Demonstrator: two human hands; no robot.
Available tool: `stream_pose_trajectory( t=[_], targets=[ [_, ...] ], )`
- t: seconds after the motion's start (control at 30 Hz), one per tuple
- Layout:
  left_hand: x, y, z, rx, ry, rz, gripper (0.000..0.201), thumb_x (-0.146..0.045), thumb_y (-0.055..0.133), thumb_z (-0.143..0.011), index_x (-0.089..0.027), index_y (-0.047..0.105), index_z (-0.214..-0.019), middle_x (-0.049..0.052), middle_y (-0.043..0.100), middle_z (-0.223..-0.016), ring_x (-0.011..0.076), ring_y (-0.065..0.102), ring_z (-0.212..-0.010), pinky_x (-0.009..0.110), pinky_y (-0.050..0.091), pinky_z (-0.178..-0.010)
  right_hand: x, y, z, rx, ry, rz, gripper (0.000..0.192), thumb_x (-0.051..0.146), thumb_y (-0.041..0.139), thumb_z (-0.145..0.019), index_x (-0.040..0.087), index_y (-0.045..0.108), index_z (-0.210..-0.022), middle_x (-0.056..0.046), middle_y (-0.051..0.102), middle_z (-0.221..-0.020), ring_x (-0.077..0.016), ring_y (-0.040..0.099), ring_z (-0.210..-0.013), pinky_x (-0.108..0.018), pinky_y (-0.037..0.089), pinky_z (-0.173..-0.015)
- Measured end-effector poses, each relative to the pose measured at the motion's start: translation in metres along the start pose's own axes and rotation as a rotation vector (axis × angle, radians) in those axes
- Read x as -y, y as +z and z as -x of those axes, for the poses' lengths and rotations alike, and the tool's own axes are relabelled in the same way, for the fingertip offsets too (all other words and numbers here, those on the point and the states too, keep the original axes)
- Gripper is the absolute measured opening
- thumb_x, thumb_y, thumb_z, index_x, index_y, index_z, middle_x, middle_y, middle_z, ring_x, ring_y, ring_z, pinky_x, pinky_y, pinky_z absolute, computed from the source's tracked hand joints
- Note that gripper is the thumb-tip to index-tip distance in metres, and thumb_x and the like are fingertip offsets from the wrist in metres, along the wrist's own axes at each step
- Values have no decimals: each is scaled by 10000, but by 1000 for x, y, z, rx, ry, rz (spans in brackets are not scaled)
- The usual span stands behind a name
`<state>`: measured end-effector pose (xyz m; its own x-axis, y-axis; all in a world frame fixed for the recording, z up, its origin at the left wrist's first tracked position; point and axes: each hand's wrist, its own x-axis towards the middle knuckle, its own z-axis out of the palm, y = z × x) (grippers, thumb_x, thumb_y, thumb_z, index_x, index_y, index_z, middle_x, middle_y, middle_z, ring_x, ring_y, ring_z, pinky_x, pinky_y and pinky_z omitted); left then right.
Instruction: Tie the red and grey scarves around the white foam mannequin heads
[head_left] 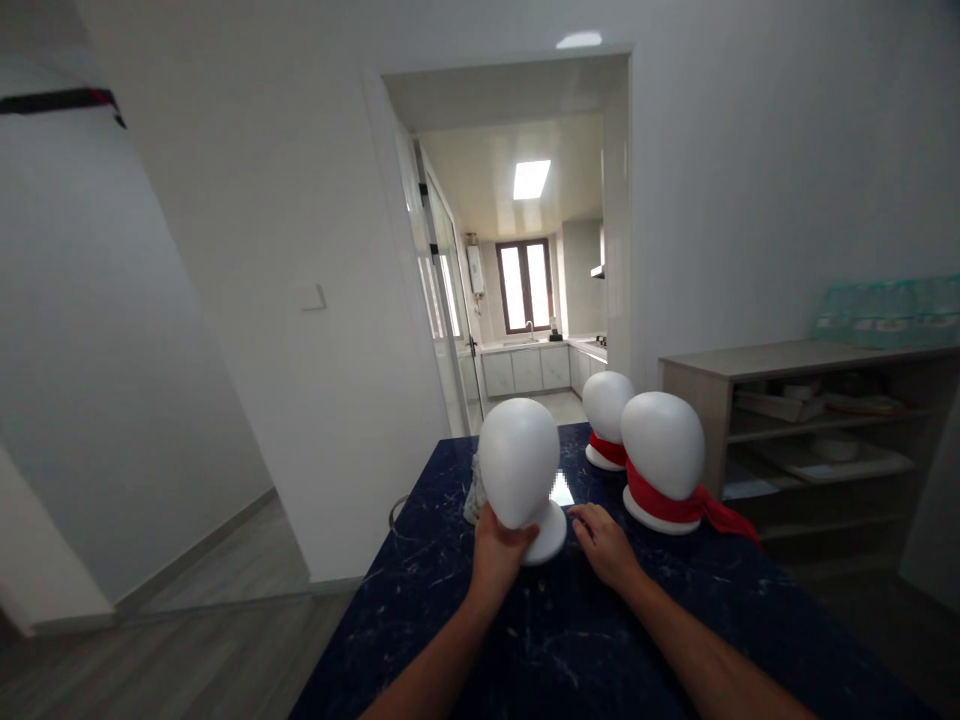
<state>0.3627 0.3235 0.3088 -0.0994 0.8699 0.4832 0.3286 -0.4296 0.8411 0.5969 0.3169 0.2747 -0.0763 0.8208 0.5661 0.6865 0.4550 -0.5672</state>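
A smooth white mannequin head [519,460] stands slightly tilted on the dark blue marbled table [555,640]. My left hand [501,548] is closed around its neck, with the thumb across the front. Just right of the head's round base, my right hand [602,540] rests low over the table, holding nothing, its fingers loosely stretched forward. To the right stand two more white heads, the nearer head [663,445] and the farther head [608,407]. Each has a red cloth [660,494] wrapped round its neck; the nearer one's loose end trails rightward.
A greyish cloth [472,495] lies behind the held head, partly hidden. On the right is an open shelf unit [720,410] with trays inside and several wrapped bottles [885,312] on top. Beyond the table, a doorway opens onto a kitchen [525,368].
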Motion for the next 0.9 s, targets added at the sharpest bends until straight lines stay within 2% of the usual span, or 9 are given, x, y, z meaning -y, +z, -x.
stream_pose_trajectory(
  t=[0.1,0.27,0.33,0.47,0.9],
  targets=[
    [-5,13,26,0,-3,-17,761,-331,895,-630,-206,627,-1330,131,720,-1287,362,662,-1227,455,523,-1044,-4,1,-1,-6,-35,-38,383,225,402,-1008,232,692,-1257,-91,697,-1163,-240,624,-1117,-373,469,-1016],
    [-5,21,47,1,-16,-108,653,-305,874,-641,-197,647,-1244,121,717,-1228,335,653,-1193,432,509,-1022,-3,3,0,78,-77,18,295,176,436,-949,228,726,-951,-72,704,-1038,-240,610,-1058,-360,461,-978],
    [-5,21,50,7,-9,-159,624,-284,860,-649,-197,643,-1227,114,707,-1209,326,645,-1174,425,500,-1012,-2,5,0,118,-85,43,271,171,444,-940,226,704,-885,-68,703,-1027,-242,599,-1057,-365,450,-985],
    [-4,20,52,10,-21,-217,537,-285,844,-666,-206,648,-1160,98,701,-1150,311,645,-1121,407,497,-973,-5,7,0,159,-82,50,250,163,451,-928,231,691,-912,-55,703,-1043,-238,583,-1062,-365,434,-989],
    [-5,20,57,26,-36,-340,562,-373,844,-688,-211,620,-1177,106,667,-1162,322,613,-1123,401,464,-961,-7,8,-1,177,-70,60,265,175,458,-936,237,715,-916,-51,718,-1067,-240,584,-1070,-366,421,-998]
  ],
)
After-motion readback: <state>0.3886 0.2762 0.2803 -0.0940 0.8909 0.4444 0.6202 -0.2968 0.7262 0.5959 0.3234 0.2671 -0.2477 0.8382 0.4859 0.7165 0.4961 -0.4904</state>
